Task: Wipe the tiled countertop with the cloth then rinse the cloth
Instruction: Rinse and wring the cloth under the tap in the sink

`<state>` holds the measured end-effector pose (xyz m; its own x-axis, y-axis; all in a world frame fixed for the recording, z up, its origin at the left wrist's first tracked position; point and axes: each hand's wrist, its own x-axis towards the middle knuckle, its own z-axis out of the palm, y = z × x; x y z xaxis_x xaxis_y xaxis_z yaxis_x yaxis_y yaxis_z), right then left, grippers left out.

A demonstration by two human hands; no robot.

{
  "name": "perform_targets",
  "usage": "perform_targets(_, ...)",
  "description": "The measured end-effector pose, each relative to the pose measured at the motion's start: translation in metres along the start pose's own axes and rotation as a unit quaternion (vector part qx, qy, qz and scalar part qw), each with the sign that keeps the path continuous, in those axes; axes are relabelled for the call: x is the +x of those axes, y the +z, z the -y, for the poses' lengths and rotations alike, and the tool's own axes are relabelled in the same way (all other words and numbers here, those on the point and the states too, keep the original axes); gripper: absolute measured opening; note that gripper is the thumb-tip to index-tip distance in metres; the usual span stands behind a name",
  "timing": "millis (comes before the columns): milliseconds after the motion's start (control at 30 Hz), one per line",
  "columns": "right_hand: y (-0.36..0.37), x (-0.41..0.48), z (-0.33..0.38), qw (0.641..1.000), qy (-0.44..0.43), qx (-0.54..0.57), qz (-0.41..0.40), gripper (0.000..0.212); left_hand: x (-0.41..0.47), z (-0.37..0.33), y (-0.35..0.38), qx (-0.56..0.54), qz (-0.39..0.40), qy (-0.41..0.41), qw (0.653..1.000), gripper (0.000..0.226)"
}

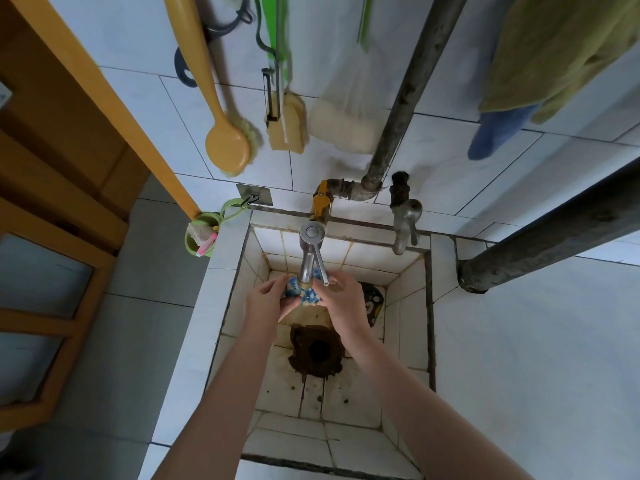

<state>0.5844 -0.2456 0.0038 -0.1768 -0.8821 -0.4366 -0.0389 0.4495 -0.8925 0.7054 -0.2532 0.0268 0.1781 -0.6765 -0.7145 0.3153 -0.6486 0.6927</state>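
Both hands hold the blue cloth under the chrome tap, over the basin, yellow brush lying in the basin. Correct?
Not quite. In the head view the yellow brush hangs on the wall, not in the basin. The rest stands: left hand and right hand hold the blue cloth under the chrome tap.

Two bare forearms, left hand (265,299), right hand (346,299), no sleeves visible

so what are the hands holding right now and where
The blue cloth, bunched under the faucet spout: left hand grips its left end, right hand its right.
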Motion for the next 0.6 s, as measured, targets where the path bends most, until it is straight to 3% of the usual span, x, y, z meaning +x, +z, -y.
perform_targets(133,0.003,-0.008,-0.003,0.995,0.022,0.084,0.047,0.043,-0.005,-0.003,0.005,-0.035,0.038,0.002,0.999,0.020)
perform_targets(200,0.003,-0.013,-0.006,0.992,-0.018,0.052,0.117,0.049,-0.006,-0.001,0.004,-0.042,0.040,-0.002,0.998,0.019)
perform_targets(300,0.006,-0.018,-0.003,0.983,-0.072,-0.047,0.162,0.034,-0.007,0.005,0.002,-0.033,0.043,-0.003,0.999,0.021)
perform_targets(600,0.013,0.002,-0.002,0.985,-0.048,-0.159,0.049,0.025,-0.009,0.011,0.005,0.011,0.031,-0.020,0.999,0.019)
